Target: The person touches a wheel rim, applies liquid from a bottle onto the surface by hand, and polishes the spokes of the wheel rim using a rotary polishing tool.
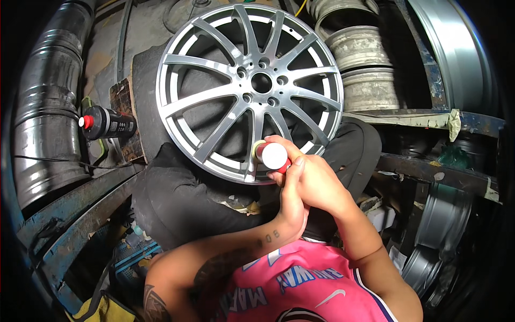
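A silver multi-spoke alloy wheel (pixel 261 105) lies tilted over my lap, its hub hole uncovered. My right hand (pixel 316 177) is closed around a small red handheld tool with a round white end, probably a mini polisher (pixel 275 156). The tool's pale yellow pad (pixel 256 148) touches or nearly touches a lower spoke. Pressed against my right hand, my left hand (pixel 293 201) has its thumb along the tool's red body. The fingers of my left hand and most of the tool's grip are hidden.
A black bottle with a red cap (pixel 109 123) stands left of the wheel. Metal wheel barrels (pixel 50 100) line the left side; dirty rims (pixel 364 86) are stacked at the right. Blue-painted metal frames (pixel 476 122) flank me. A thin black cable (pixel 72 159) crosses on the left.
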The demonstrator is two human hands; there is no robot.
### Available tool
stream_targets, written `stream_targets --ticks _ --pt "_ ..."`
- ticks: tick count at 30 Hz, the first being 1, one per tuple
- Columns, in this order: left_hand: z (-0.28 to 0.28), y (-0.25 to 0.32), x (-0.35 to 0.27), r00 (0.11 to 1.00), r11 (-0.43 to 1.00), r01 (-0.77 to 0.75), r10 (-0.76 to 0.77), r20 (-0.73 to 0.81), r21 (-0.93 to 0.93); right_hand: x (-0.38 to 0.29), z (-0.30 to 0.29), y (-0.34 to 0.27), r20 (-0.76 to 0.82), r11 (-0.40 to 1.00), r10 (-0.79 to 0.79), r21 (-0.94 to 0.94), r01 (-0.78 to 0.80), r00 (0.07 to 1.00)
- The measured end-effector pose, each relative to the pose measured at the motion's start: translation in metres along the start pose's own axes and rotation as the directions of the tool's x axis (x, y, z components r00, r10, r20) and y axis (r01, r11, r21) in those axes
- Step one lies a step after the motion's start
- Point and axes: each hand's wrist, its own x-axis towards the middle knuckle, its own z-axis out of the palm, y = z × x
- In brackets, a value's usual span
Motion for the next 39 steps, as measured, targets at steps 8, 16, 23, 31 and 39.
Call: stream_targets --ticks 8,16,23,31,39 --pt "-0.003 -0.002 0.013 0.999 0.998 0.010 -0.008 -0.037 0.066 0.014 0.005 0.016 -0.073 0.984 -0.177 -0.010 0.177 0.981" --pt "-0.014 -0.012 0.018 1.000 0.991 0.016 -0.014 -0.019 0.136 0.012 0.006 0.018 -0.096 0.985 -0.170 0.008 0.172 0.981" --pt "-0.017 -0.019 0.015 1.000 0.993 -0.004 0.003 0.005 0.117 -0.003 0.002 0.007 -0.038 0.990 -0.132 -0.057 0.130 0.991" --pt "-0.026 -0.019 0.022 0.998 0.991 -0.047 0.042 0.037 0.127 0.009 0.004 0.008 0.005 0.977 -0.193 -0.091 0.192 0.981" --pt "-0.015 -0.015 0.023 0.998 0.982 -0.055 0.053 0.014 0.180 0.013 0.007 0.019 -0.112 0.969 -0.244 -0.068 0.238 0.963"
